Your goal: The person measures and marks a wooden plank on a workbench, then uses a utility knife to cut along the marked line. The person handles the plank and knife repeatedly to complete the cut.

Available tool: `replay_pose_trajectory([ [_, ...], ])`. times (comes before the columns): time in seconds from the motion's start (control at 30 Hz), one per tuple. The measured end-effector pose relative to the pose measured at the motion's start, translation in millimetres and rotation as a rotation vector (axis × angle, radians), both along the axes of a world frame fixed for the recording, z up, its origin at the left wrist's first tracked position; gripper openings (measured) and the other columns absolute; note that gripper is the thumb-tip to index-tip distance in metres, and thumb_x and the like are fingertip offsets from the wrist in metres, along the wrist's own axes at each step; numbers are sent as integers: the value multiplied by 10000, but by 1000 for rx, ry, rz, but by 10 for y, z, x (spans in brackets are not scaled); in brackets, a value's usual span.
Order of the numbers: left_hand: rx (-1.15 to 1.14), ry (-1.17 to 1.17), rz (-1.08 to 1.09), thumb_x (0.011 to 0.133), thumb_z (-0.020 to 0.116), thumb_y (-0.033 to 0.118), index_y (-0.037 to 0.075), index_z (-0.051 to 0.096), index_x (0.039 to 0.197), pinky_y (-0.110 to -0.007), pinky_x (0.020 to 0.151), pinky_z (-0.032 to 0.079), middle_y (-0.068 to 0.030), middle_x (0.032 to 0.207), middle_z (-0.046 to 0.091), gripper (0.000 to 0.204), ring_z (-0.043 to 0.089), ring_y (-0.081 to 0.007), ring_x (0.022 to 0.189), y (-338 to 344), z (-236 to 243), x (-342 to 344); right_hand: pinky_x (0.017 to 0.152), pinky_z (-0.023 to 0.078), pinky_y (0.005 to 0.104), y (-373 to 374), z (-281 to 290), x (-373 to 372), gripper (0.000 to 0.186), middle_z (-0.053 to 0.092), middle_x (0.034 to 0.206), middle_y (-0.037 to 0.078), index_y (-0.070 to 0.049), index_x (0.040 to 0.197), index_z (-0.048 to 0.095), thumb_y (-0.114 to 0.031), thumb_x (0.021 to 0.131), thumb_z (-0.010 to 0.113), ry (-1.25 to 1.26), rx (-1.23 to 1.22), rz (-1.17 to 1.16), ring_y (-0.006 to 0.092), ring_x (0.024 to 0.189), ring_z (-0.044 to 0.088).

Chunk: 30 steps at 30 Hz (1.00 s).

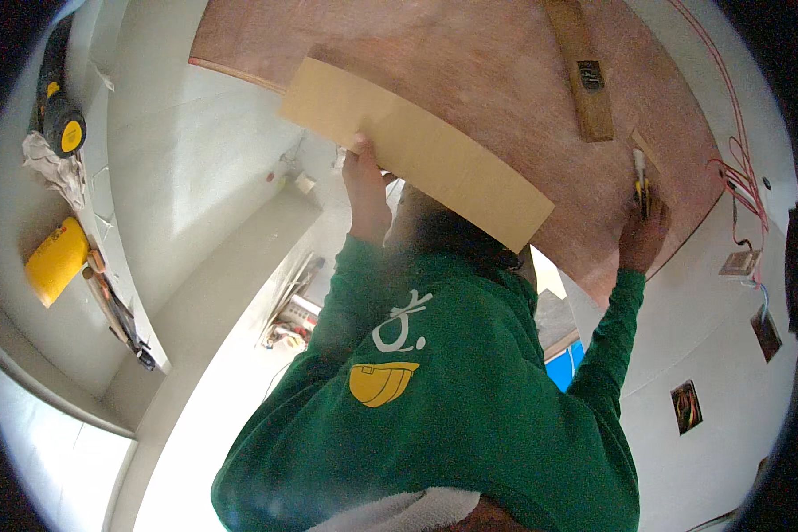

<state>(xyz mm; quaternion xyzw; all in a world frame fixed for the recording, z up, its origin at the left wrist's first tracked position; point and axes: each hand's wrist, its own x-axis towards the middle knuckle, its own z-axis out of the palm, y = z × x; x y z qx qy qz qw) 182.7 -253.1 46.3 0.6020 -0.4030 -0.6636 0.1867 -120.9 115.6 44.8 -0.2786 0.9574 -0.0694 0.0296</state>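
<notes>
My left hand (363, 182) grips the near long edge of a flat tan board strip (426, 146), thumb on its top face. The strip lies slanted over the near edge of a large reddish-brown plywood sheet (470, 53). At the sheet's right side, my right hand (645, 235) is closed round a small yellow-and-black tool (642, 197) with a whitish front end; its exact kind is unclear. Just beyond that hand, a long wooden block (585, 89) with a dark slot, resembling a hand plane, rests on the plywood.
On the left ledge are a black-and-yellow round tool (69, 133), a yellow container (58, 262) and several handled tools (111, 301). Along the right wall, red wires (743, 177) hang loose near a socket plate (739, 263) and an open wall box with wires (685, 406).
</notes>
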Motion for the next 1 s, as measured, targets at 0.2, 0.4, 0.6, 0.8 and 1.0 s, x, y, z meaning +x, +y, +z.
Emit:
replay_pose_trajectory([
  [0.2, -47, -160, -156, 1075, 613, 583, 3, 619, 1389, -357, 640, 683, -170, 1126, 750, 660, 779, -248, 798, -138, -82, 70, 913, 570, 470, -166, 345, 171, 310, 706, 1210, 207, -75, 1339, 621, -209, 1066, 683, -245, -243, -294, 380, 1110, 707],
  [0.4, -379, -429, -127, 1055, 719, 391, -22, 606, 1333, -377, 678, 674, -168, 1142, 699, 510, 747, -255, 876, -142, -60, 18, 883, 606, 441, -1016, 532, 519, 408, 742, 1234, 213, -88, 1453, 567, -232, 1083, 661, -403, -422, -73, 371, 1100, 761],
  [0.6, -1119, -732, -295, 1010, 704, 133, -38, 538, 1384, -539, 1128, 422, -230, 1323, 597, 443, 554, -411, 1309, -720, 133, -118, 1004, 578, 504, -2064, 582, 714, 543, 671, 1409, 255, -50, 1577, 470, -261, 1097, 611, -590, -382, 174, 457, 1227, 699],
  [0.8, -1330, -689, -333, 1057, 575, 194, -36, 460, 1522, -575, 1224, 315, -284, 1506, 474, 531, 449, -485, 1389, -876, -383, -544, 1036, 552, 538, -3091, 531, 937, 489, 661, 1370, 294, -11, 1544, 470, -218, 1109, 560, -750, -386, 432, 482, 1240, 671],
  [1.0, -1116, -843, -316, 1046, 591, 272, 2, 428, 1583, -593, 1217, 324, -262, 1578, 421, 623, 382, -498, 1452, -796, -512, -520, 818, 602, 547, -3886, 327, 1131, 393, 696, 1196, 270, -14, 1428, 503, -212, 1096, 576, -724, -138, 608, 443, 1018, 727],
])
